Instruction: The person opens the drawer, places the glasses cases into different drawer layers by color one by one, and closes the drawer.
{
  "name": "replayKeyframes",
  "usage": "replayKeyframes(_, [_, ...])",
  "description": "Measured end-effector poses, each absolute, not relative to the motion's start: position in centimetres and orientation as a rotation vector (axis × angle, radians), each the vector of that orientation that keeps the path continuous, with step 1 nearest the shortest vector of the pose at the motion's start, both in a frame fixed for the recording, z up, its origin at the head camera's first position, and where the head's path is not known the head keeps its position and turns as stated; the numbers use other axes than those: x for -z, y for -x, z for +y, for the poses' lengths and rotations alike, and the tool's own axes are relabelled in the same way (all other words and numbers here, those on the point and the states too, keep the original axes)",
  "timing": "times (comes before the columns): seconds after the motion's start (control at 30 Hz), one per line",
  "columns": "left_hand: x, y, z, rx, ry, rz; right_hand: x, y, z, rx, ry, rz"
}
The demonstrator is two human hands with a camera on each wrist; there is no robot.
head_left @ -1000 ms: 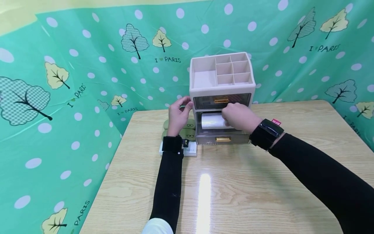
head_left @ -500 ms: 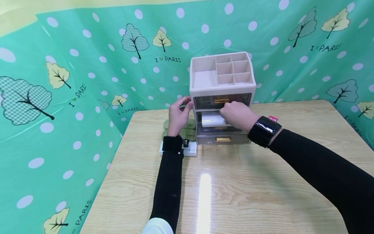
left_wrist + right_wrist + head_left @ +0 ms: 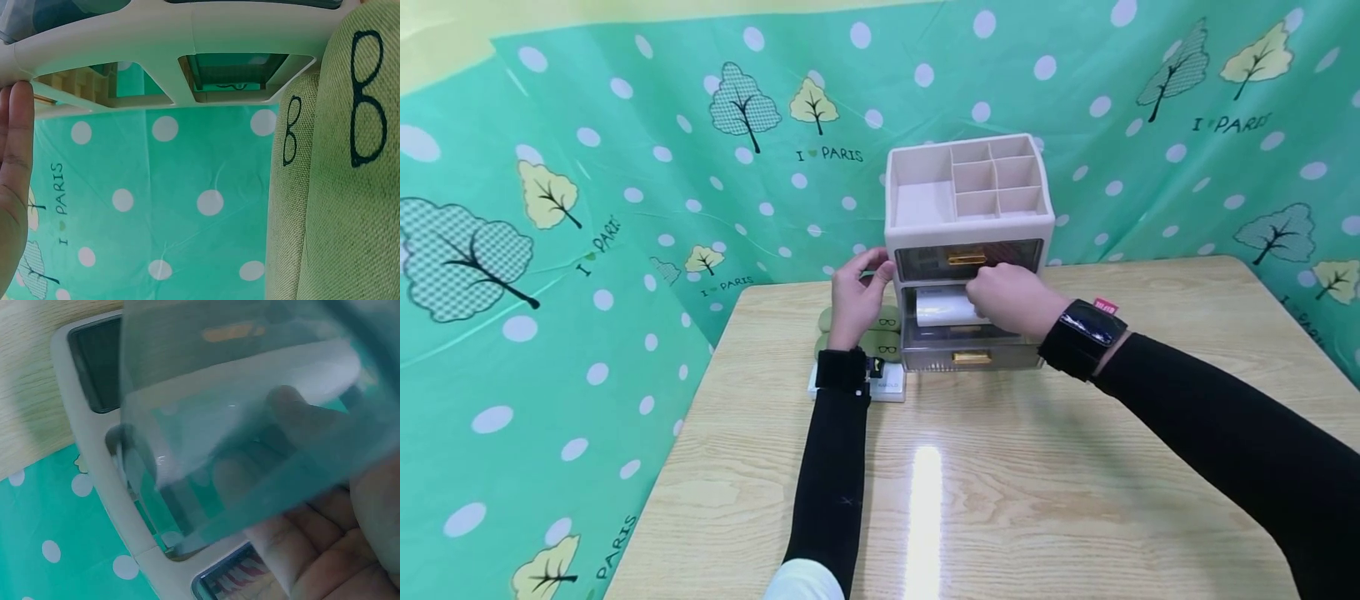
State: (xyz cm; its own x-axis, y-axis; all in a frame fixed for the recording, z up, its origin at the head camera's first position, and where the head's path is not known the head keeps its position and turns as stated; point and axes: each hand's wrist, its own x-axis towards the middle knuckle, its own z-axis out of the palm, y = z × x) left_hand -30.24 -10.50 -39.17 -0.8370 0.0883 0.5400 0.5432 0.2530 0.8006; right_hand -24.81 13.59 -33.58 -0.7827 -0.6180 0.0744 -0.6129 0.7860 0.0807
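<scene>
Honestly, with right grip (image 3: 1015, 298) pinching the roll (image 3: 942, 308) and left grip (image 3: 857, 300) relaxed against the cabinet (image 3: 966, 231), hasty tugging could tip it.

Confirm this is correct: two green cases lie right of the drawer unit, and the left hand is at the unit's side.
Wrong side: the two green cases lie left of the drawer unit, as the head view shows. The left hand is at the unit's side.
</scene>
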Motion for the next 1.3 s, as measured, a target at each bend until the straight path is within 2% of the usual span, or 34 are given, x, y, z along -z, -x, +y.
replayKeyframes(0.2, [37.8,28.9,-10.2,1.61,0.584,-2.149,33.1,23.6,14.5,-0.008,-1.001,-2.887])
replayKeyframes(0.43, [39.4,30.6,-10.6,1.609,0.581,-2.138,32.3,21.8,15.1,-0.147,-1.018,-2.815])
replayKeyframes(0.7, [39.7,30.8,-11.0,1.621,0.629,-2.121,32.5,20.4,16.0,-0.318,-0.942,-2.693])
replayKeyframes(1.3, [39.8,30.8,-11.0,1.64,0.642,-2.108,33.5,20.3,18.8,-0.579,-0.741,-2.307])
